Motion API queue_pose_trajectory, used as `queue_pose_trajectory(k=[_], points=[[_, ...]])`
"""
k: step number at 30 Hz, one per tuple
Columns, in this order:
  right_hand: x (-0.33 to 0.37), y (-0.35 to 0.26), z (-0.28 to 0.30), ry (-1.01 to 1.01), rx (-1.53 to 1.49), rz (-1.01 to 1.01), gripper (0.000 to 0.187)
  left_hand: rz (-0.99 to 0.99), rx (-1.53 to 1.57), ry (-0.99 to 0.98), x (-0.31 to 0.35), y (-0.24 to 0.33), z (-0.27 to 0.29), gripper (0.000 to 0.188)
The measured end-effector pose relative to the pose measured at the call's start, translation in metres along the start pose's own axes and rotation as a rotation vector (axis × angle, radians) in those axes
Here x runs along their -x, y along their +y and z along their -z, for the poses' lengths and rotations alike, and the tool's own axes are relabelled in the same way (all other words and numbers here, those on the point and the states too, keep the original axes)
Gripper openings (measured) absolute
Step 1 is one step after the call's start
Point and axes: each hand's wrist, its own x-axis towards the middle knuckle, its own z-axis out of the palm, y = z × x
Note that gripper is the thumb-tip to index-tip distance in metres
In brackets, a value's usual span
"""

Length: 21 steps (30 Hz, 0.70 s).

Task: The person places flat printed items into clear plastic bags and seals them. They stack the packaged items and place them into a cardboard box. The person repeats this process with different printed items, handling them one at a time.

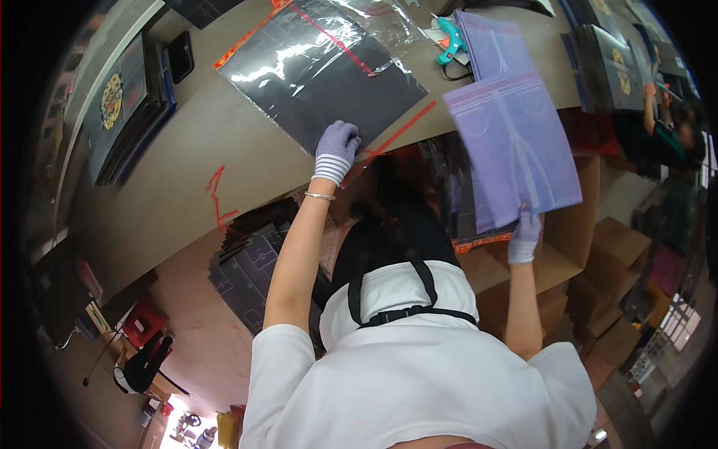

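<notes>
My left hand (336,148), in a pale purple glove, presses its fingers on the near corner of a dark sheet inside a clear plastic sleeve (321,67) that lies flat on the beige table (187,150). My right hand (524,236), also gloved, grips the lower edge of a translucent purple flat bag (512,146) and holds it up in the air beside the table's right end. A second purple sheet (493,45) lies on the table behind it.
Red tape marks (218,196) cross the table. A teal glue gun (451,36) lies at the far edge. Dark printed boards (123,105) are stacked at the left, more at the upper right (609,67). Cardboard boxes (583,247) stand below right. Another person (666,127) works at the far right.
</notes>
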Motion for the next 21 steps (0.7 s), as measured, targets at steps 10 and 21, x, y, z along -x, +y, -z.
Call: queue_pose_trajectory(k=[10,21], points=[[0.082,0.026,-0.065,-0.182,-0.008,-0.403,0.029,0.077,0.261,0.181,-0.012,0.006,0.008,0.010],[0.005,-0.026,-0.232,-0.988,-0.542,-0.346,0.031,-0.025,0.230,0.234,0.033,0.071,0.043,0.012]])
